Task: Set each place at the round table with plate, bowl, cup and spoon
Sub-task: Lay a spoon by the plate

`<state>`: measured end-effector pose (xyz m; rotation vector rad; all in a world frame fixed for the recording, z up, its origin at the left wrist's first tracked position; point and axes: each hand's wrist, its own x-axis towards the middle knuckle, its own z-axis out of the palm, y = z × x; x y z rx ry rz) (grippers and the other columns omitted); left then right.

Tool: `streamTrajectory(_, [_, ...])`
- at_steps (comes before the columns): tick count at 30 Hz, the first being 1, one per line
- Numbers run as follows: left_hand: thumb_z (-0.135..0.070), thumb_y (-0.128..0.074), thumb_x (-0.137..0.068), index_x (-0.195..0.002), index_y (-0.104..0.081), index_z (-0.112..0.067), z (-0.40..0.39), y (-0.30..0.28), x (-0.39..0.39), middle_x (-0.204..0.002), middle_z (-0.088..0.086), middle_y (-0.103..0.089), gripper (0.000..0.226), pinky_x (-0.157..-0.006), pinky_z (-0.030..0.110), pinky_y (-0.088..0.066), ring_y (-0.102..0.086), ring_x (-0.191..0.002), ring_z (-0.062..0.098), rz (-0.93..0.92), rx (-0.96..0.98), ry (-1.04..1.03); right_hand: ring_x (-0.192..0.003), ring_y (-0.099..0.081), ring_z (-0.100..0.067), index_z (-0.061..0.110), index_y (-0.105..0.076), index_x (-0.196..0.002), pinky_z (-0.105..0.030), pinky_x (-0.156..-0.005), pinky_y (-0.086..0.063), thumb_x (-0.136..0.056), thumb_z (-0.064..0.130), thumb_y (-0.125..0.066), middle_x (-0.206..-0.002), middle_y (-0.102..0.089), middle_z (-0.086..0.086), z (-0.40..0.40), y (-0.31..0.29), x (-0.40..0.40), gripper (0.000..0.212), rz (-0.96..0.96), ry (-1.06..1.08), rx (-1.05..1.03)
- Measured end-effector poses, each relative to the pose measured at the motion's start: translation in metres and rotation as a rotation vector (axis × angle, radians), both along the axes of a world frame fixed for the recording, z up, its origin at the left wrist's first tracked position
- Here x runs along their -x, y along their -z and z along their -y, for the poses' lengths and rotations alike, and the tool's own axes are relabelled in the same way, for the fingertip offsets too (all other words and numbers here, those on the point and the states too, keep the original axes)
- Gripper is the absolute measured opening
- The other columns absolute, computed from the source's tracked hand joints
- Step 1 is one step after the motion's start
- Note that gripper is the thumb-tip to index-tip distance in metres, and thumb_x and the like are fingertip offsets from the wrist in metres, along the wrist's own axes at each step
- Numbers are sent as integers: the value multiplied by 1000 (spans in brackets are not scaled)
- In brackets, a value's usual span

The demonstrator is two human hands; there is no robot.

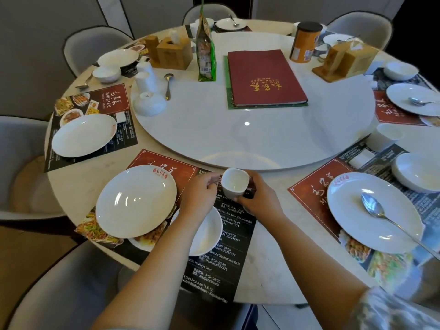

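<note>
Gripping cup, both hands; menu reads "MAO JIA CAI".

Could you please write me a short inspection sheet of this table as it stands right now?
Surface: round table with turntable and mats.
Job's things: near place has plate and bowl, no spoon seen; left plate stands alone; spare spoon on turntable.
Clutter: menu, snack bag, can, two tissue boxes.
Hands: left hand and right hand hold cup between them.
Cables: nothing seen.
Surroundings: grey chairs.
</note>
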<state>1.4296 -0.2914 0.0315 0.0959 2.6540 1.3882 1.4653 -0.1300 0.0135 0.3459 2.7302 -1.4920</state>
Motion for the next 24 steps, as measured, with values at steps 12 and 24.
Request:
streamTrajectory(12, [-10, -53, -90, -132, -55, -17, -11, 27, -146, -137, -6, -48, 42, -110, 18, -33, -43, -128, 5, -388, 258, 473, -116, -50, -27, 10, -66, -120, -26, -97, -36, -89, 10, -60, -125, -62, -9, -26, 16, -101, 31, -29, 253, -410])
streamTrajectory(24, [-44, -25, -101, -154, -1, -20, -3, 71, -168, -161, -6, 12, 63, -110, 25, 21, 21, -143, 7, -283, 615, 504, -103, -50, -22, 13, -68, -113, -29, -86, -42, -97, 15, -47, -107, -63, -6, -31, 21, -102, 27, 8, 182, -580])
